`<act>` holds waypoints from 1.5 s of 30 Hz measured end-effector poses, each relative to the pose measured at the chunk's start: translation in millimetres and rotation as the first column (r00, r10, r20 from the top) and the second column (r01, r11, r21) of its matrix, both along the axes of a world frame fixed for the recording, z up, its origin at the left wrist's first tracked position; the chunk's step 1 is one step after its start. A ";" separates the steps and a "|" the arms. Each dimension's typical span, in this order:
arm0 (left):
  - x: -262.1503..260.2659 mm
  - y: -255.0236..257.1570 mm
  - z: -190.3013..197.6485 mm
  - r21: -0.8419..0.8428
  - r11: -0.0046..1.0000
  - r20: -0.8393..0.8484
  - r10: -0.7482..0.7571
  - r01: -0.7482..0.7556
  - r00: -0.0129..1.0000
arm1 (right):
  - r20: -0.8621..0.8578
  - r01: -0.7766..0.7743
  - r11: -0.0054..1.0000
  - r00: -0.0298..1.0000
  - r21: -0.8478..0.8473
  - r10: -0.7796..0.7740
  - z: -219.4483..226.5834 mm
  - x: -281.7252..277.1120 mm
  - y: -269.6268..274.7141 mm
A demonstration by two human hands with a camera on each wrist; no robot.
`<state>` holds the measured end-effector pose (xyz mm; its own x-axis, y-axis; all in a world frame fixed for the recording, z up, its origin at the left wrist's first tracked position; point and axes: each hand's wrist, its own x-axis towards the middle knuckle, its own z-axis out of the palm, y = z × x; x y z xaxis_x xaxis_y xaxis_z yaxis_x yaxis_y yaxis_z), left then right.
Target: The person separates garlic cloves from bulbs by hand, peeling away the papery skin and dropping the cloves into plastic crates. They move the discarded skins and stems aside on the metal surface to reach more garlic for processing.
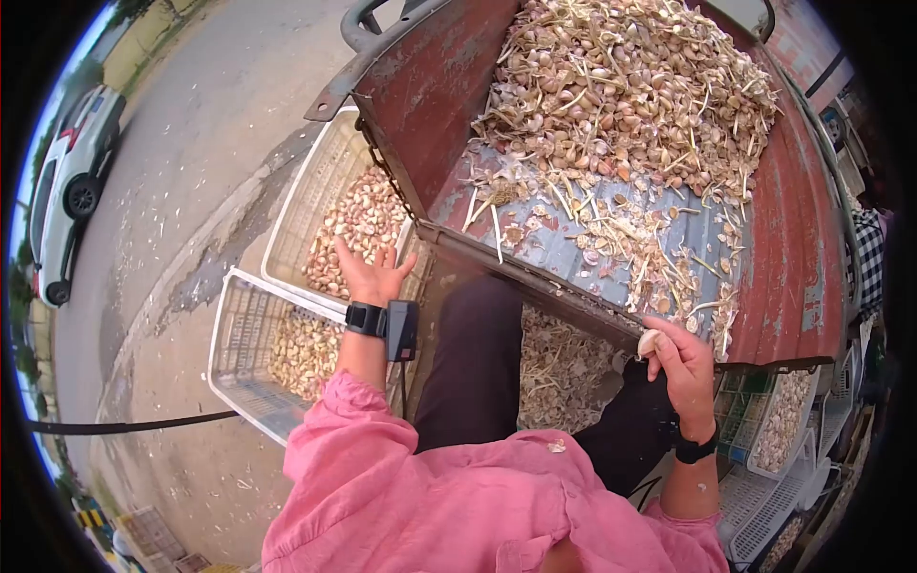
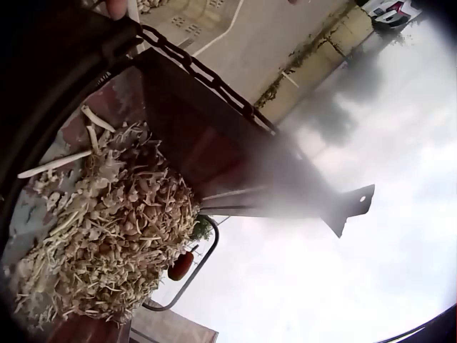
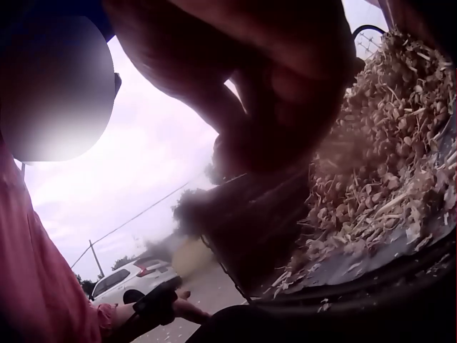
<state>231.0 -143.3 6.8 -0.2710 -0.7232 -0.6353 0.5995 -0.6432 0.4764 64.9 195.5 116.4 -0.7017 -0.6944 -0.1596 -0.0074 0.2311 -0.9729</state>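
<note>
In the head view, the left hand [image 1: 375, 280] is spread palm up over the upper white basket [image 1: 288, 205], which contains peeled-looking cloves [image 1: 363, 222]. Nothing lies in that hand; a fingertip of it shows at the top of the left wrist view. Beside the near edge of the red metal bed [image 1: 802, 258], the right hand [image 1: 684, 371] pinches a pale garlic piece [image 1: 650, 343] between thumb and fingers. The right wrist view shows this hand [image 3: 278, 86] dark and close. A large garlic heap [image 1: 630, 86] fills the back of the bed.
A second basket of cloves [image 1: 304, 355] stands nearer the body. Stalks and skins [image 1: 630, 239] litter the bed floor, and more debris [image 1: 564, 372] lies below its edge. A chain [image 2: 207, 71] hangs at the bed's corner. More crates [image 1: 764, 497] stand right; a white car [image 1: 76, 181] is left.
</note>
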 end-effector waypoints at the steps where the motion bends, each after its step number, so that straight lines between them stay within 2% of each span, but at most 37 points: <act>1: -15.5 30.0 11.2 -0.192 0.970 0.080 -0.139 0.152 0.987 | -0.039 0.001 1.000 0.999 0.014 0.000 0.3 6.3 -3.8; 2: -29.2 57.4 16.8 -0.333 0.863 0.148 -0.349 0.379 0.925 | -0.075 0.002 0.999 0.997 0.033 0.001 0.0 11.8 -7.1; 4: -58.0 119.0 45.3 -0.399 0.581 0.130 -0.730 0.709 0.671 | -0.103 0.023 1.000 0.995 0.019 -0.021 -5.7 17.1 -16.0; 5: -72.5 146.0 47.7 -0.463 0.380 0.191 -0.839 0.801 0.509 | -0.094 0.088 0.996 0.992 0.002 -0.087 -8.0 19.0 -20.6; 6: -85.4 169.3 51.8 -0.492 0.284 0.140 -0.907 0.823 0.397 | -0.087 0.153 0.988 0.984 -0.017 -0.154 -10.2 17.9 -25.1; 7: -103.3 190.7 43.7 -0.539 0.257 0.081 -0.932 0.802 0.353 | -0.090 0.150 0.989 0.984 -0.015 -0.151 -12.5 13.5 -26.7; 8: -113.8 201.3 40.8 -0.585 0.231 0.023 -0.954 0.777 0.300 | -0.150 0.210 0.978 0.967 0.005 -0.207 -15.1 7.8 -25.6; 9: -118.2 203.2 33.6 -0.583 0.228 0.015 -0.957 0.780 0.291 | -0.209 0.278 0.960 0.941 0.026 -0.266 -17.7 3.1 -24.3; 11: -143.8 214.6 35.5 -0.529 0.263 -0.244 -0.958 0.807 0.152 | -0.169 0.348 0.937 0.924 0.001 -0.343 -18.3 -6.8 -21.3; 12: -149.7 217.5 38.8 -0.441 0.288 -0.306 -0.939 0.850 0.159 | -0.128 0.414 0.910 0.901 -0.029 -0.414 -15.8 -13.7 -12.8; 14: -160.5 221.8 39.4 -0.429 0.281 -0.349 -0.928 0.858 0.130 | -0.116 0.401 0.916 0.909 -0.026 -0.401 -14.5 -25.7 -2.2; 16: -171.8 223.4 39.7 -0.436 0.258 -0.356 -0.929 0.862 0.098 | -0.316 0.372 0.924 0.869 -0.087 -0.380 -24.4 -35.0 2.9; 17: -174.5 224.2 44.1 -0.434 0.290 -0.354 -0.926 0.853 0.134 | -0.589 0.358 0.929 0.732 -0.093 -0.341 -20.3 -38.3 1.2; 18: -176.2 225.7 42.1 -0.425 0.305 -0.392 -0.911 0.852 0.131 | -0.801 0.329 0.941 0.540 -0.080 -0.257 -18.2 -41.1 -1.7; 20: -176.2 226.3 38.7 -0.429 0.316 -0.333 -0.926 0.846 0.177 | -0.805 0.325 0.939 0.524 -0.113 -0.278 -25.6 -46.5 -8.2; 22: -173.8 225.8 33.8 -0.413 0.320 -0.347 -0.921 0.853 0.178 | -0.806 0.297 0.943 0.517 -0.148 -0.289 -33.6 -50.0 -6.1; 23: -172.7 223.1 32.1 -0.406 0.335 -0.353 -0.916 0.850 0.192 | -0.540 0.319 0.934 0.764 -0.160 -0.354 -37.9 -51.7 -5.3; 24: -170.6 219.9 32.6 -0.400 0.330 -0.346 -0.918 0.855 0.193 | -0.195 0.349 0.923 0.905 -0.165 -0.377 -41.2 -51.2 -4.4; 25: -169.2 216.7 35.5 -0.381 0.319 -0.386 -0.908 0.868 0.165 | 0.074 0.341 0.902 0.940 -0.265 -0.334 -37.1 -50.1 -3.7; 26: -171.7 213.6 39.1 -0.371 0.308 -0.427 -0.894 0.876 0.133 | 0.070 0.342 0.899 0.939 -0.272 -0.336 -36.9 -53.8 -2.1; 27: -174.6 211.4 42.3 -0.377 0.302 -0.425 -0.896 0.876 0.126 | 0.213 0.386 0.869 0.919 -0.310 -0.332 -36.9 -56.7 0.8; 28: -176.2 208.6 44.9 -0.315 0.372 -0.447 -0.870 0.873 0.209 | 0.355 0.432 0.837 0.881 -0.336 -0.312 -37.5 -57.8 4.9; 29: -178.5 202.9 46.1 -0.254 0.444 -0.463 -0.836 0.859 0.295 | 0.276 0.354 0.905 0.917 -0.235 -0.287 -37.8 -60.7 14.9; 30: -184.4 192.8 35.7 -0.203 0.567 -0.596 -0.719 0.798 0.358 | 0.290 0.109 0.991 0.954 -0.078 -0.082 -32.8 -59.3 20.8; 31: -190.3 179.9 36.7 -0.147 0.649 -0.561 -0.676 0.746 0.478 | 0.335 -0.156 0.985 0.934 0.076 0.122 -27.0 -51.9 24.3; 32: -193.7 168.9 36.9 -0.089 0.723 -0.519 -0.620 0.685 0.588 | 0.389 -0.455 0.882 0.840 0.126 0.378 -17.3 -41.0 21.8; 33: -194.9 161.4 32.4 -0.054 0.780 -0.498 -0.562 0.623 0.660 | 0.294 -0.543 0.822 0.825 0.173 0.483 1.5 -38.6 19.3; 34: -196.4 158.5 29.3 -0.050 0.785 -0.503 -0.554 0.618 0.663 | 0.205 -0.615 0.754 0.788 0.230 0.580 21.6 -36.1 12.5; 36: -198.1 156.1 23.3 0.034 0.794 -0.424 -0.539 0.607 0.728 | 0.225 -0.481 0.826 0.874 0.294 0.430 7.0 -70.4 0.7; 38: -198.5 158.4 20.3 -0.006 0.777 -0.440 -0.567 0.629 0.696 | 0.080 -0.141 0.947 0.989 0.289 0.123 -3.2 -125.9 -20.4; 39: -200.8 160.1 23.2 0.026 0.777 -0.379 -0.574 0.629 0.726 | -0.094 -0.024 0.955 0.994 0.296 0.054 -16.5 -158.0 -32.3; 40: -202.3 160.4 24.2 0.059 0.779 -0.315 -0.579 0.625 0.752 | -0.171 0.079 0.949 0.985 0.305 -0.026 -33.3 -188.7 -45.2; 41: -203.8 159.1 20.3 0.030 0.765 -0.346 -0.595 0.643 0.725 | -0.249 0.181 0.936 0.963 0.303 -0.105 -51.0 -215.3 -58.7; 43: -207.4 156.5 20.0 0.026 0.756 -0.348 -0.606 0.654 0.715 | -0.562 0.302 0.884 0.825 0.357 -0.055 -83.6 -251.9 -84.3; 44: -208.4 155.3 19.3 0.024 0.741 -0.344 -0.624 0.671 0.701 | -0.604 0.308 0.872 0.797 0.380 -0.018 -96.6 -261.0 -94.7; 45: -208.2 154.5 14.3 -0.036 0.721 -0.322 -0.664 0.692 0.675 | -0.683 0.269 0.875 0.724 0.402 0.091 -111.4 -268.8 -100.0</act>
